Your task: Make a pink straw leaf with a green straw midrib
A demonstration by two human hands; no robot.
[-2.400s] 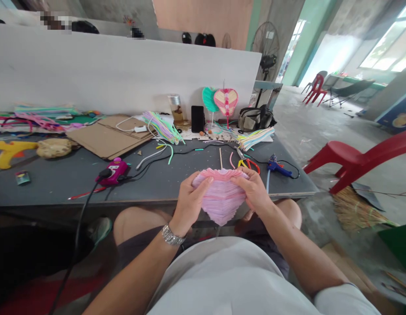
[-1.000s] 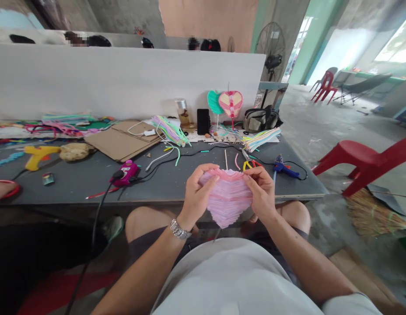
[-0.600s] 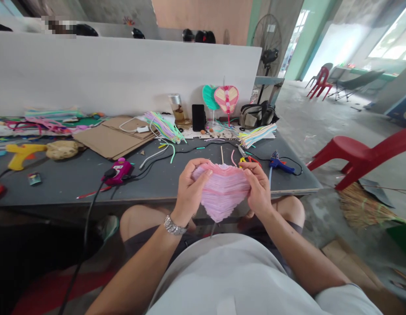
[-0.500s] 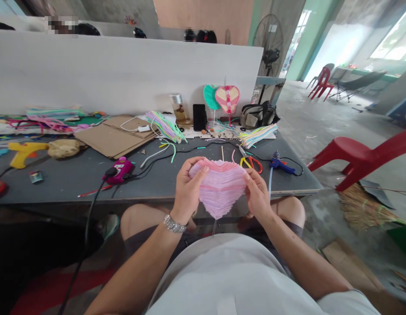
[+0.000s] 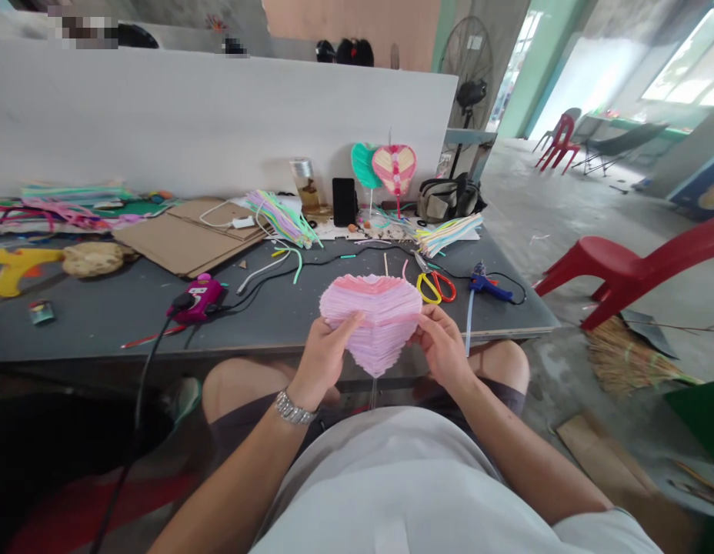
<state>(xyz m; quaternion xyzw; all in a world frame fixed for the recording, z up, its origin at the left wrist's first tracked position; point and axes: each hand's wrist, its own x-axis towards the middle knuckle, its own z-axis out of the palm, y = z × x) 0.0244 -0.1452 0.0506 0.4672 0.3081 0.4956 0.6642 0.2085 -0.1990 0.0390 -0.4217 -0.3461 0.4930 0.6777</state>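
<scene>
A heart-shaped fan (image 5: 375, 323) in ridged lilac and pink strips is held over the table's front edge, its tip toward my body and a thin clear stick below it. My left hand (image 5: 327, 350) grips its left side, thumb pressed on the front. At its right edge my right hand (image 5: 443, 342) pinches the rim between thumb and fingers. Behind the fan lie scissors (image 5: 436, 287) with yellow and red handles. Right of them is a blue glue gun (image 5: 489, 285) with a clear glue stick hanging past the edge.
On the grey table (image 5: 276, 327) sit a magenta power outlet (image 5: 198, 298), cardboard (image 5: 189, 235), bundles of pastel stems (image 5: 285, 219), a phone (image 5: 344, 201), a jar (image 5: 305, 185) and two finished heart fans (image 5: 395, 169). A yellow glue gun (image 5: 16, 265) lies left. A red chair (image 5: 616, 265) stands right.
Both hands have slid lower along the fan's sides, baring its upper lobes. The left thumb now lies across the front. The whole view has shifted slightly.
</scene>
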